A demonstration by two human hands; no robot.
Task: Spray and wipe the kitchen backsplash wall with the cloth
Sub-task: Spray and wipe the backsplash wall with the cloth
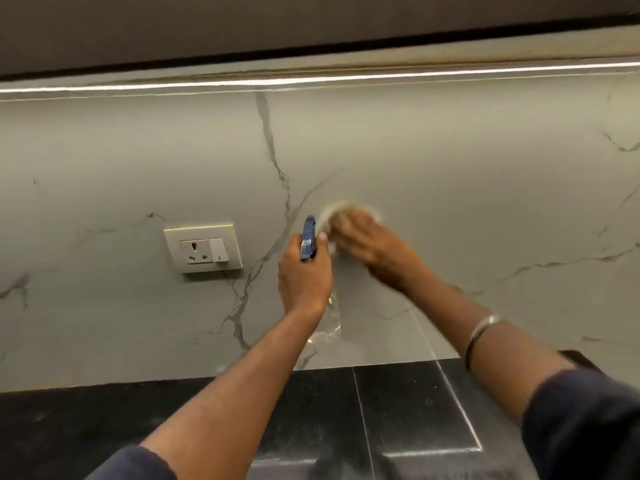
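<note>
Well off to the left of the left hand, a cream socket plate (203,247) was seen fixed to the backsplash wall (450,150), a grey marble-look panel crossed by dark veins. The left hand (304,277) was raised in front of that wall and was wrapped tightly round the neck of the spray bottle (308,237). The bottle's blue head was pushed up above the knuckles, and its clear body was left hanging below the wrist. Just to the right of that hand, the pale cloth (334,216) was pressed against the wall. It was covered by the right hand (370,244), which was laid flat over it with fingers stretched out, though much was lost to blur. Further right, a silver bangle (483,329) was worn on the right forearm. Beneath both arms, the black surface (398,410) was spread along the wall's foot.
</note>
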